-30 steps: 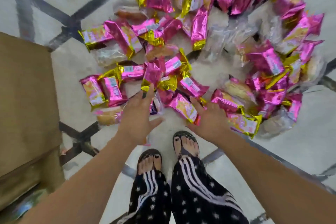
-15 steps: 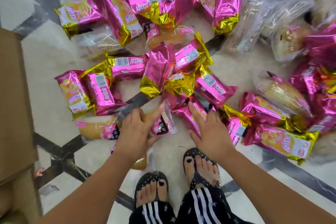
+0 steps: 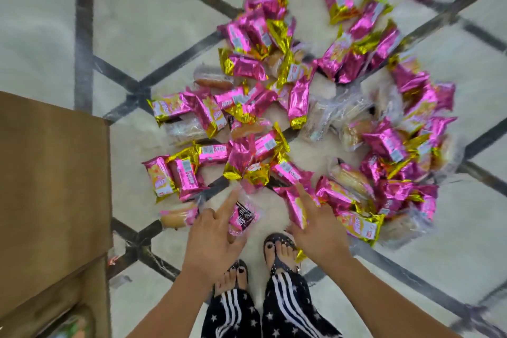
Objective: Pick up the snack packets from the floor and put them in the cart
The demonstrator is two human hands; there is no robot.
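Pale marble floor (image 3: 170, 22) with dark inlaid lines runs under me, and the snack packets (image 3: 263, 145) lie heaped on it ahead of my feet, spreading far and to the right. They are mostly pink and gold foil, with a few clear wrappers showing buns. A brown cardboard box (image 3: 52, 173) stands at the near left, apart from the heap.

My left hand (image 3: 216, 236) pinches a clear packet (image 3: 243, 215) with a pink and black label, thumb under it and forefinger straight out. My right hand (image 3: 319, 230) grips a pink packet (image 3: 294, 204) along its thumb side (a gold end pokes out below the palm), forefinger also straight. Both sit at the near edge of the heap, just above my sandals (image 3: 277, 254) and star-print trousers (image 3: 285, 310).
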